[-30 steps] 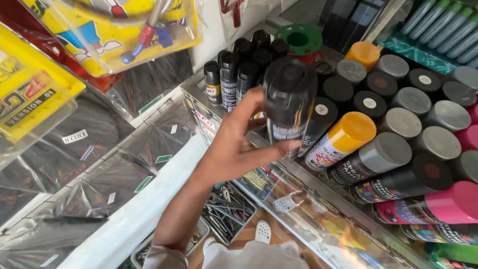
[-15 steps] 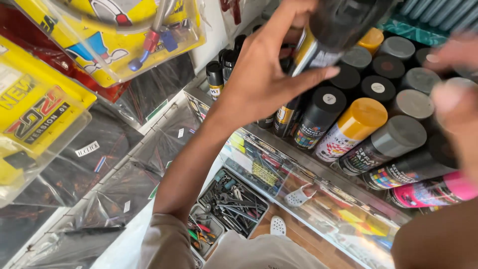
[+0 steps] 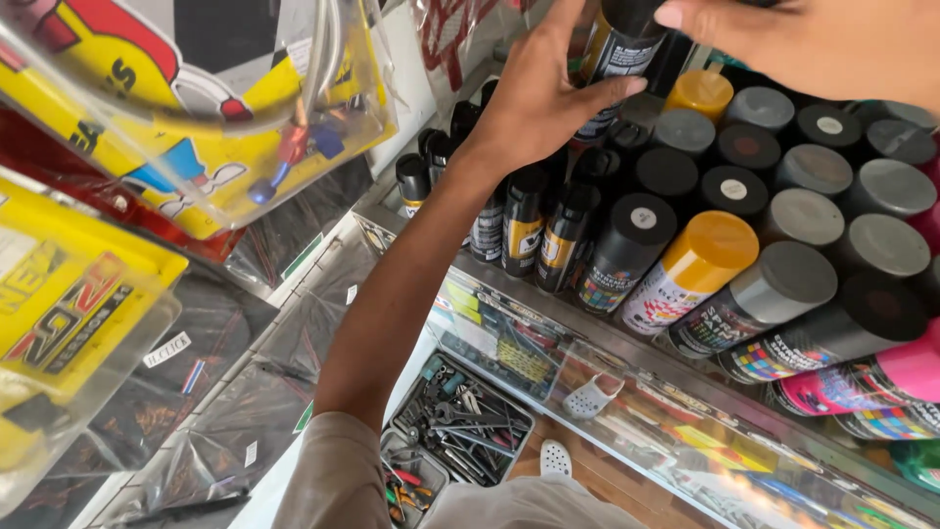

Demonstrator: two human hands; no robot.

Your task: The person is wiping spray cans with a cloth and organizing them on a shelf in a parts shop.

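Shelf: a long glass-fronted shelf (image 3: pixel 627 411) runs from the middle left down to the lower right, packed with spray cans lying on their sides, caps facing out.
Packets: clear hanging packets (image 3: pixel 196 118) with yellow and red cards fill the left side, and dark flat bags hang beneath them.
Rows of cans: caps in black, grey, yellow and pink; a yellow-capped can (image 3: pixel 685 269) lies near the middle, a pink-capped one (image 3: pixel 901 377) at the right edge, and small upright black cans stand at the far left of the shelf.
Tool tray: a box of loose metal tools (image 3: pixel 460 426) sits low down under the person's arm, beside two small white shoe-shaped trinkets behind the glass.
Left hand: the left hand (image 3: pixel 534 93) is raised at the top middle, fingers and thumb wrapped around the body of the held can.
Right hand: the right hand (image 3: pixel 813 44) comes in from the top right, fingers bent over the cap end of that can; whether it truly grips cannot be told, since the top is cut off.
Held can: a black spray can (image 3: pixel 617 49) with a black cap, a yellow and white label down its side, held nearly upright above the shelf's rows, clear of the other cans.
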